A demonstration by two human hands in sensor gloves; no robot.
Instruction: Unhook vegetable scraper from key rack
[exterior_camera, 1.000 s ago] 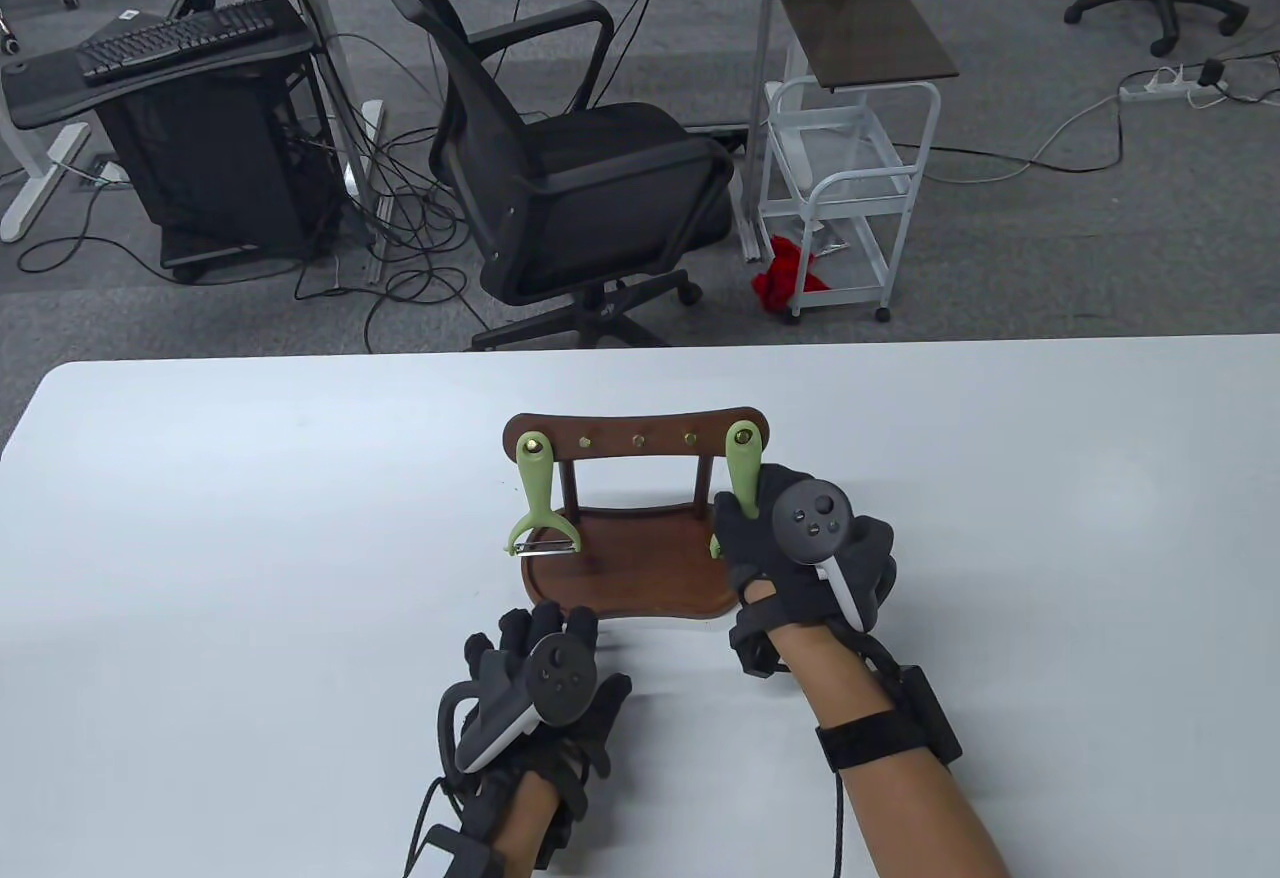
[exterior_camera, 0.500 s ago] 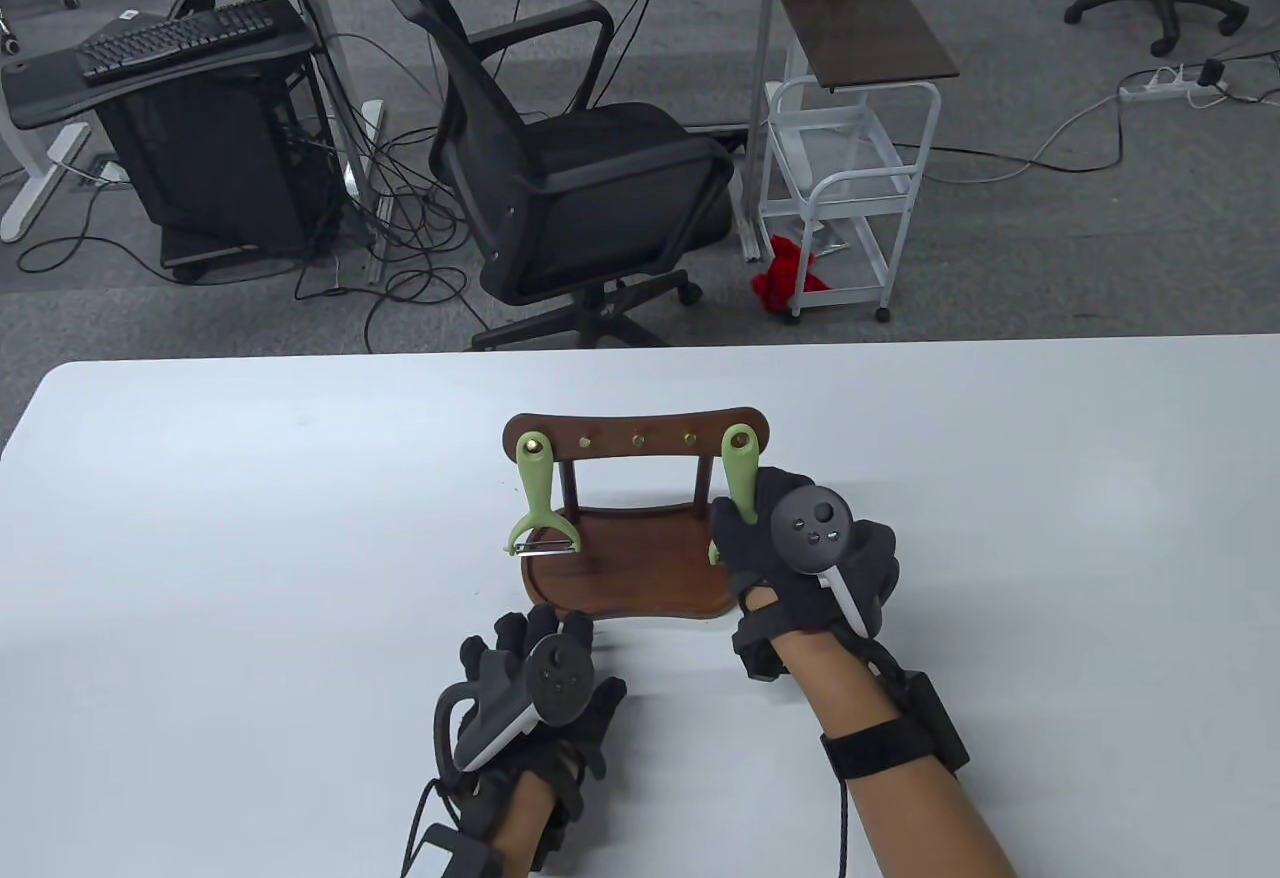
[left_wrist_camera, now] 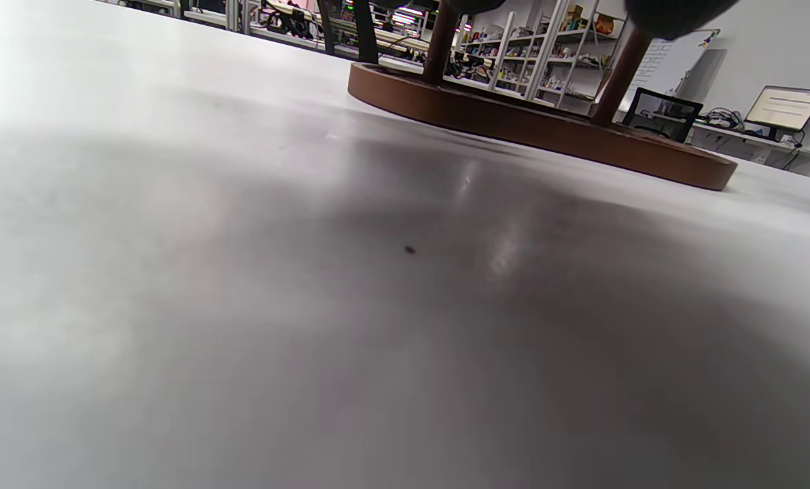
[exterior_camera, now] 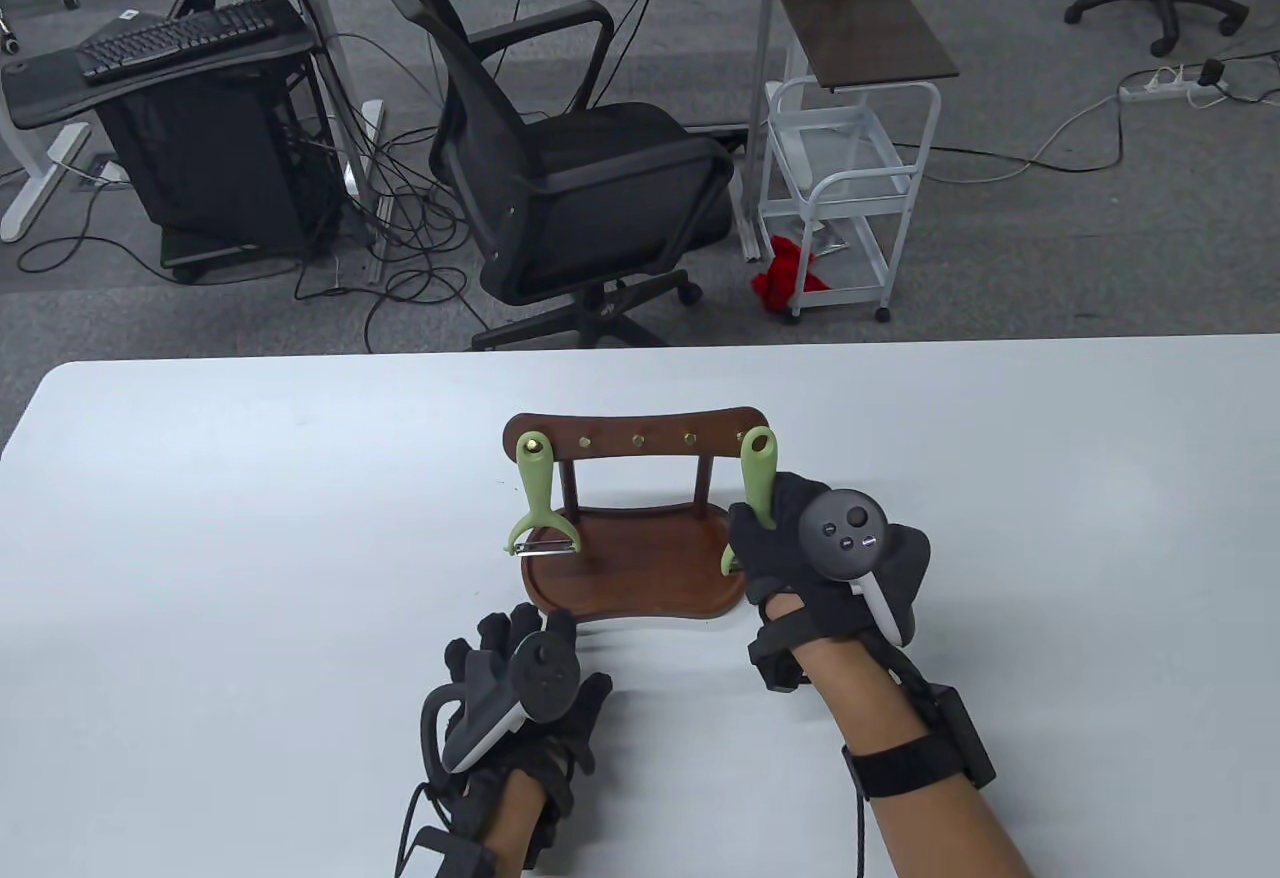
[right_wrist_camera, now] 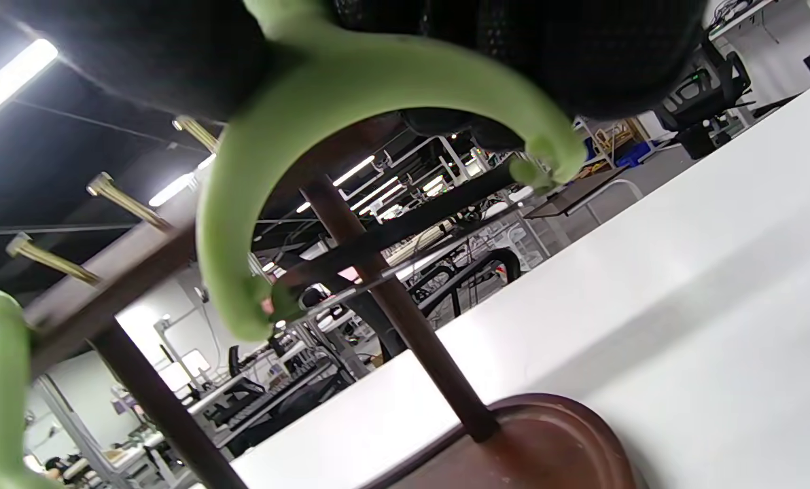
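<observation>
A dark wooden key rack (exterior_camera: 640, 423) stands on the white table (exterior_camera: 250, 518). One green vegetable scraper (exterior_camera: 538, 498) hangs from its leftmost hook. My right hand (exterior_camera: 752, 530) grips the handle of a second green scraper (exterior_camera: 758, 468), whose top loop stands at the rack's right end; whether it still sits on the hook I cannot tell. The right wrist view shows this scraper's forked head (right_wrist_camera: 350, 88) under my fingers, with brass hooks (right_wrist_camera: 116, 193) behind it. My left hand (exterior_camera: 520, 638) rests on the table by the rack's base (left_wrist_camera: 541, 129), holding nothing.
The rack's wooden base tray (exterior_camera: 640, 568) lies between my hands. Beyond the table's far edge are an office chair (exterior_camera: 570, 168), a white cart (exterior_camera: 850, 178) and cables on the floor.
My right hand has moved right and slightly toward me with the right scraper, shifting its top loop sideways. My left hand has drifted a little left and back.
</observation>
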